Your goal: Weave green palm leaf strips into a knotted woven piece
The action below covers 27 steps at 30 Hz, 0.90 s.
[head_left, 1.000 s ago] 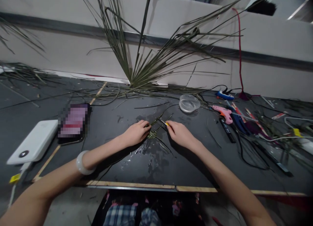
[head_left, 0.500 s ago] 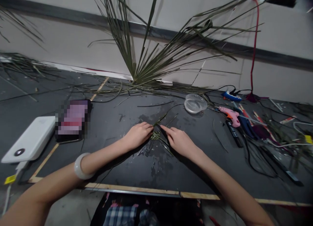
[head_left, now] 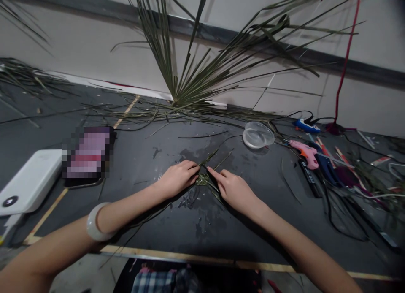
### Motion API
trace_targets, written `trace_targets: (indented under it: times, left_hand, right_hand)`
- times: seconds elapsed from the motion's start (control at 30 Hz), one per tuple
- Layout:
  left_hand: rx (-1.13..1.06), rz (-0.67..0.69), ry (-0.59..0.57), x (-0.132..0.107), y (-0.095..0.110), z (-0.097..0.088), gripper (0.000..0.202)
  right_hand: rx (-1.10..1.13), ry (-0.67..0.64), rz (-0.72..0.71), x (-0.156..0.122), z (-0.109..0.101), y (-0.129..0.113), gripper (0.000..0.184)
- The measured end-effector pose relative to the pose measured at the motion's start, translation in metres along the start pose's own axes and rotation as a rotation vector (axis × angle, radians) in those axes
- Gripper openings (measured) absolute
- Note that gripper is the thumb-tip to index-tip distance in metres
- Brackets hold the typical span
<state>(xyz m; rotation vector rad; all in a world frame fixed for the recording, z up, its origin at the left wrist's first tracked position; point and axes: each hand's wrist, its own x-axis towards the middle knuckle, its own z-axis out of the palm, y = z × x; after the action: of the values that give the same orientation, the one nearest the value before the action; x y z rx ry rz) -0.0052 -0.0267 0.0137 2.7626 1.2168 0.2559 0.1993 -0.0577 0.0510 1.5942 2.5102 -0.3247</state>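
A small green woven piece (head_left: 201, 179) of palm leaf lies on the wet dark tabletop between my hands. Loose leaf strips (head_left: 222, 159) stick out from it, away from me and to the sides. My left hand (head_left: 179, 178), with a white bangle (head_left: 95, 223) on its forearm, is closed at the left edge of the weave, its fingertips pinching a strip. On the right, my right hand (head_left: 233, 186) has its index finger reaching to a strip at the weave's upper edge; the other fingers are curled over strips. Both thumbs are largely hidden.
A fan of palm leaf (head_left: 174, 96) leans on the wall behind. A clear plastic bowl (head_left: 257, 136), a pink glue gun (head_left: 305, 153) and loose tools with cables stand right. On the left lie a phone (head_left: 87, 155) and a white power bank (head_left: 33, 181).
The view has shifted slightly, so things at both sides sit farther outward. My hands stay at the weave, with only small finger movements.
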Motion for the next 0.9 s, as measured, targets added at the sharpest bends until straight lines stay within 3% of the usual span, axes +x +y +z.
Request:
trace_targets:
  times: [0.9]
  left_hand:
    - [0.035, 0.032, 0.043, 0.001, -0.004, 0.007, 0.026]
  right_hand:
    - [0.007, 0.024, 0.029, -0.004, 0.004, -0.008, 0.053]
